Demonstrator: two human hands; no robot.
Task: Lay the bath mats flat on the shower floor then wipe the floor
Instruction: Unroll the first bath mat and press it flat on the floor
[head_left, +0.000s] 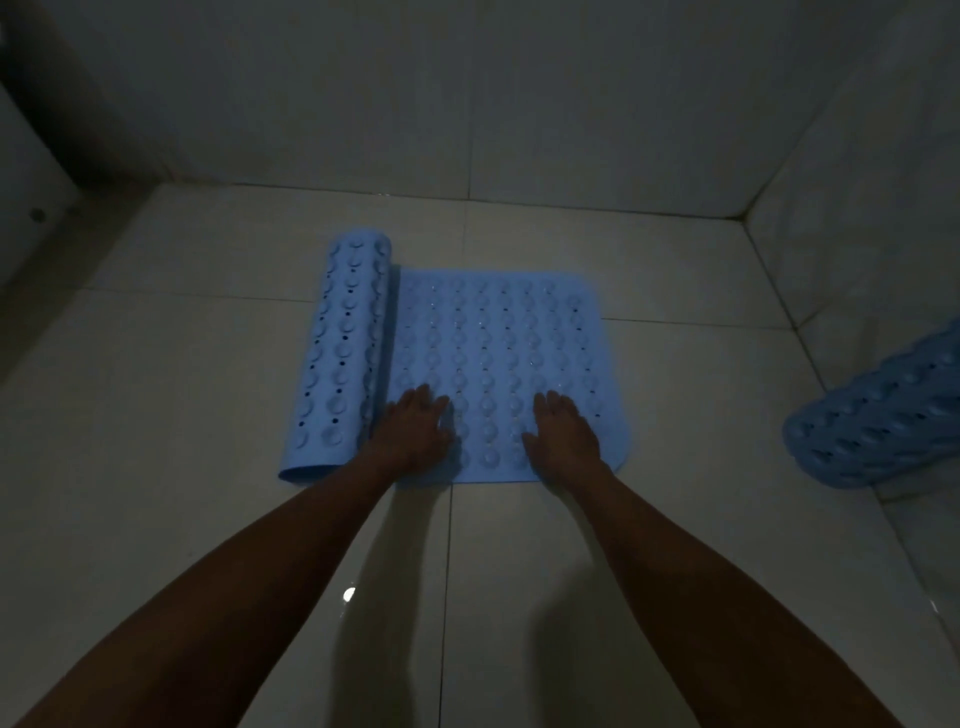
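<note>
A light blue bath mat (498, 343) with bumps and small holes lies on the pale tiled shower floor (208, 415). Its right part is spread flat; its left part is still a roll (343, 353), suction cups outward. My left hand (415, 428) rests flat on the mat's near edge, right beside the roll. My right hand (563, 436) presses flat on the mat near its front right corner. Both hands have straight fingers and hold nothing. A second blue mat (878, 421), rolled up, lies at the right edge of the view.
Tiled walls (467, 104) close the floor at the back and the right, meeting in a corner at the far right. A dark edge and a white fixture stand at the far left. The floor near me looks wet and glossy.
</note>
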